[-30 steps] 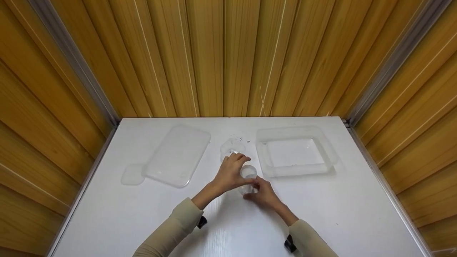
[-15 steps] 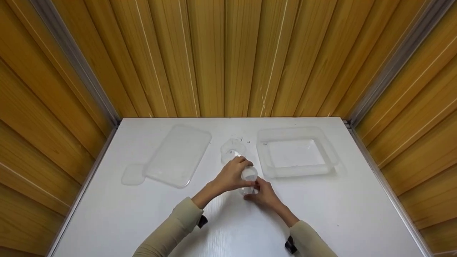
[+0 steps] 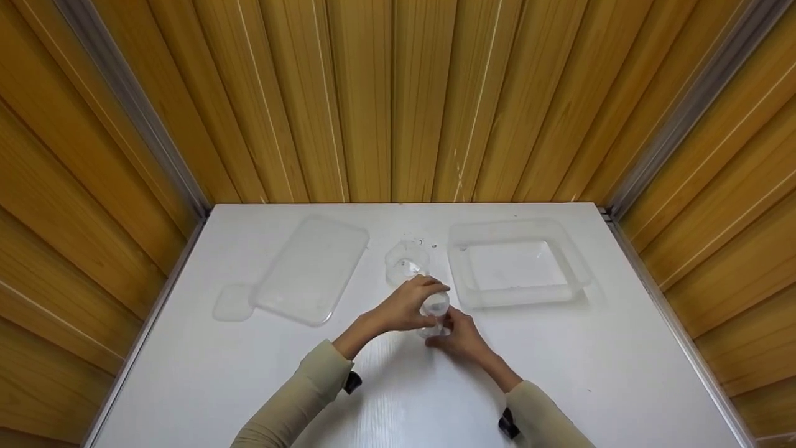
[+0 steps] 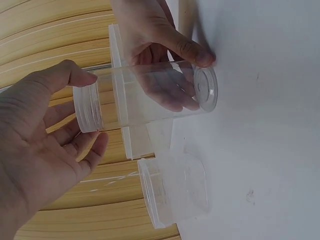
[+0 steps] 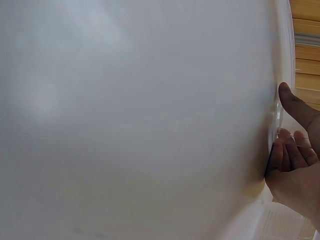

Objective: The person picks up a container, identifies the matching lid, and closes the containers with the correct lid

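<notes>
A clear cylindrical jar stands upright on the white table between both hands in the head view. Its frosted screw lid sits on top. My left hand grips the lid from the left, the thumb on the near side and the fingers round the far side. Low on the jar, my right hand holds the body near its base, with the thumb and fingers about it. The left wrist view shows the right hand's fingers through the clear wall. No contents show inside the jar.
Just beyond the hands stands a small clear scalloped container, with a few droplet-like specks behind it. A large translucent box lies at the right. Leftward are a large flat lid and a small one.
Over the last second my left hand has turned slightly on the jar lid: its fingertips have shifted right and its thumb left. The right hand stays in place on the jar.
</notes>
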Demonstrator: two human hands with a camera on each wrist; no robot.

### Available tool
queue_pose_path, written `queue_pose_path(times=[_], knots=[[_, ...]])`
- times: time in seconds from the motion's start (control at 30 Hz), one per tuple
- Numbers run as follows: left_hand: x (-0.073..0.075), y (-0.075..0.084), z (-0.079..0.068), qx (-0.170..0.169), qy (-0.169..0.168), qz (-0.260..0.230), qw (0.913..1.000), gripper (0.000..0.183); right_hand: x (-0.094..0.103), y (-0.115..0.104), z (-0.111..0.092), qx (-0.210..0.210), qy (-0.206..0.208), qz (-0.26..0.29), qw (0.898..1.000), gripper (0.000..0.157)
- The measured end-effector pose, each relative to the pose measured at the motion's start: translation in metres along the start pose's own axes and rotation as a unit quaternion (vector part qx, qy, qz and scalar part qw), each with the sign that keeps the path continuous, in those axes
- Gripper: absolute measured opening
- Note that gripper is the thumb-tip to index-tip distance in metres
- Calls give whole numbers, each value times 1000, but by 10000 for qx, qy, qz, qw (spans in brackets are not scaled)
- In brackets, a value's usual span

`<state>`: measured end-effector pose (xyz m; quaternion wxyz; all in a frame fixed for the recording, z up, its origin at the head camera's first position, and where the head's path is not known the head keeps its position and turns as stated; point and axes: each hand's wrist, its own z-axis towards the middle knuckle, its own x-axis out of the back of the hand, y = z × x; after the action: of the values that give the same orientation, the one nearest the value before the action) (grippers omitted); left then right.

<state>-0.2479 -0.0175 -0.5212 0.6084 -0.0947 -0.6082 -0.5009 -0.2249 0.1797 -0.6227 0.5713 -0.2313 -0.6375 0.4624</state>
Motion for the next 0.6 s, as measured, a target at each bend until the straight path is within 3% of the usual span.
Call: queue_pose_path(times=[0.13, 0.23, 0.4, 0.5, 0.6], knots=[[1, -1, 3, 12, -158, -69, 9999, 60, 3, 2, 2, -91, -44, 64, 9999, 66], [-3, 1, 6, 143, 16, 16, 9999, 65, 7, 3, 1, -150, 8, 18, 9999, 65], [-17, 1, 4, 730, 1101, 209, 9910, 76, 6, 4, 1, -81, 104, 63, 9999, 65], [-26, -2, -2, 974, 1719, -240, 9800, 72, 3, 3, 2, 26, 39, 221, 9997, 67], [-33, -5, -8, 1034, 2044, -776, 9703, 69, -1, 3, 2, 130, 2, 192, 9997, 67]])
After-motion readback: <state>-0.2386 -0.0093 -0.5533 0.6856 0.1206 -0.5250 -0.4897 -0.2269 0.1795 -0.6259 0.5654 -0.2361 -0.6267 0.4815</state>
